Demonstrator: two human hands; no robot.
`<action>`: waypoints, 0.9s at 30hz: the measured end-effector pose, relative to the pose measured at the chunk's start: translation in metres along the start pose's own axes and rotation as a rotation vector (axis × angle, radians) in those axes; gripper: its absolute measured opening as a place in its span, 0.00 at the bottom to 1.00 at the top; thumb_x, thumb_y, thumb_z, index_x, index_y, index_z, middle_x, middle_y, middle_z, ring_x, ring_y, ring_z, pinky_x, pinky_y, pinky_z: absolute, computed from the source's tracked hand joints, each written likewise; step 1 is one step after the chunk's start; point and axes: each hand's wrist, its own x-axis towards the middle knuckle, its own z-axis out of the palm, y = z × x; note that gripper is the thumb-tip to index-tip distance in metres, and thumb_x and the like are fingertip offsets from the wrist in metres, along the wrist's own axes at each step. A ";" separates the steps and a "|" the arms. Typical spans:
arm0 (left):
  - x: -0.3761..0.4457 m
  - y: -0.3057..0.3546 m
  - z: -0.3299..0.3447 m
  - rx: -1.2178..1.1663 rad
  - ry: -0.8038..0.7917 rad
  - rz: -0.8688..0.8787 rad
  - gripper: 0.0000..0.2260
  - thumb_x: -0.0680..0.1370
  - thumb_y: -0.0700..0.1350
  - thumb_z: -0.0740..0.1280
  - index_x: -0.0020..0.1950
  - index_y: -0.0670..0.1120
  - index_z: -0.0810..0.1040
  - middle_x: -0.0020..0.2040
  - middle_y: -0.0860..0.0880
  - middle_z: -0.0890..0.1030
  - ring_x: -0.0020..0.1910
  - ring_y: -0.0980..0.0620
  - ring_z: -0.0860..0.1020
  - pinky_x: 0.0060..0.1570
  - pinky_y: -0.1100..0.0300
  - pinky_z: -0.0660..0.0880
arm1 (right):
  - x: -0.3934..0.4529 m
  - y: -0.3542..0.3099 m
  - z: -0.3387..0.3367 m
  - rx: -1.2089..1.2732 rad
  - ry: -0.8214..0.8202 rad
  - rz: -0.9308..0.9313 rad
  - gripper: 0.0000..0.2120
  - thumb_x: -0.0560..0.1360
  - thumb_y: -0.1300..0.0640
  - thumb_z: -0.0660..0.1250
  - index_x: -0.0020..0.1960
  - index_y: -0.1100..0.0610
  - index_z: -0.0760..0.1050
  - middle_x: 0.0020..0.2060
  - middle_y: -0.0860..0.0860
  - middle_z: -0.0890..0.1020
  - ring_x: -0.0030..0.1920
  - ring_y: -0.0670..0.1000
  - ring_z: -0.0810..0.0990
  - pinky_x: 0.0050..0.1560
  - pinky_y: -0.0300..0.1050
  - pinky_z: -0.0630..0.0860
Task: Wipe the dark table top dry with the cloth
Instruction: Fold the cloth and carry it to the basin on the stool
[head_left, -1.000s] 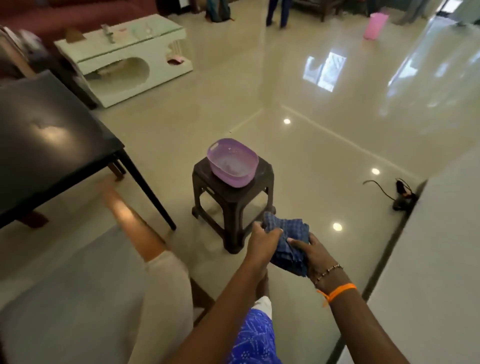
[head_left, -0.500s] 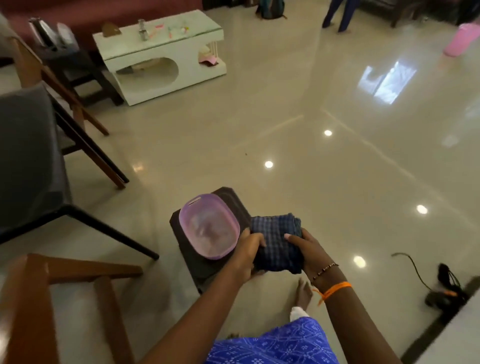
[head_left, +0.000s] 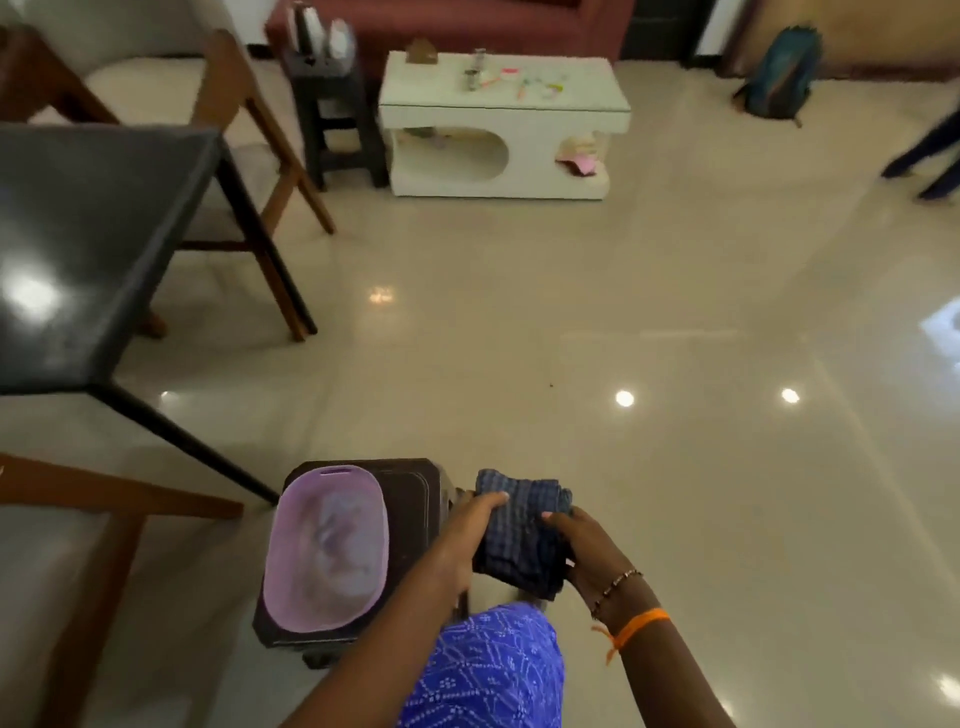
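Cloth (head_left: 522, 535): a folded blue checked bundle, clamped between both hands, just right of the stool (head_left: 415, 488) and the purple basin (head_left: 326, 551).
Table top (head_left: 88, 244): up and to the left of the hands, well apart from them; its near corner points toward the basin, its long axis running away and left out of view.
Nearer hand: the left hand (head_left: 462, 540), by my judgement.
Left hand: fingers curled over the cloth's left edge.
Right hand (head_left: 582, 545): gripping the cloth's right side, wrist bent inward.
Coming move: likely a carry up and leftward.
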 end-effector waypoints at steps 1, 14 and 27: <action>0.013 0.012 0.003 -0.057 0.016 -0.008 0.15 0.75 0.50 0.66 0.57 0.43 0.77 0.51 0.40 0.82 0.48 0.42 0.81 0.45 0.52 0.79 | 0.015 -0.015 0.000 -0.038 -0.039 0.000 0.14 0.79 0.64 0.59 0.63 0.65 0.69 0.56 0.60 0.76 0.53 0.57 0.75 0.46 0.47 0.75; 0.141 0.209 0.006 -0.277 0.156 0.078 0.20 0.77 0.52 0.63 0.64 0.42 0.73 0.57 0.41 0.79 0.54 0.44 0.79 0.52 0.54 0.77 | 0.214 -0.229 0.056 -0.450 -0.281 -0.040 0.16 0.79 0.61 0.61 0.64 0.66 0.67 0.61 0.64 0.75 0.58 0.64 0.76 0.56 0.59 0.76; 0.209 0.321 -0.119 -0.775 0.661 0.165 0.13 0.76 0.52 0.65 0.57 0.47 0.75 0.49 0.48 0.81 0.49 0.49 0.78 0.42 0.57 0.74 | 0.339 -0.339 0.288 -0.972 -0.784 -0.082 0.17 0.74 0.62 0.65 0.61 0.67 0.69 0.58 0.68 0.74 0.51 0.59 0.76 0.55 0.57 0.74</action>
